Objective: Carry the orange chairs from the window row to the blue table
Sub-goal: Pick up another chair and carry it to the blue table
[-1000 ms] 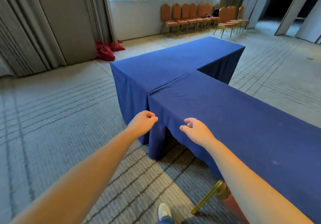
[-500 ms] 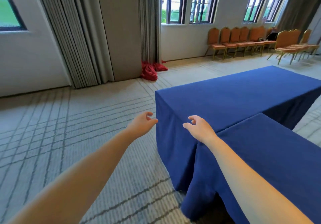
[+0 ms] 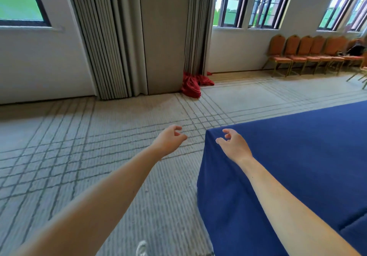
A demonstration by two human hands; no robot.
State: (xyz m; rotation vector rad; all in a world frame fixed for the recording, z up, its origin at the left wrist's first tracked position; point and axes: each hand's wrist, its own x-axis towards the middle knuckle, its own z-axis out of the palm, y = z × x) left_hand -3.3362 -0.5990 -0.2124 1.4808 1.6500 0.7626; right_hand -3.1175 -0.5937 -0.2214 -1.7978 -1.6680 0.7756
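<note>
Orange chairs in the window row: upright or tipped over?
Upright. The orange chairs stand on their legs side by side, seats level, backs toward the wall.

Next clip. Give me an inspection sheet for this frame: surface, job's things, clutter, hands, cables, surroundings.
Surface: blue table, draped in blue cloth, on lined grey carpet.
Job's things: orange chairs in a row against the wall under the windows; none at the table in view.
Clutter: red cloth heap on the floor by the curtains; dark item on a far chair, too small to identify.
Hands: left hand and right hand held out, fingers loosely curled, holding nothing.
Cables: nothing seen.
Surroundings: grey curtains, windows.
</note>
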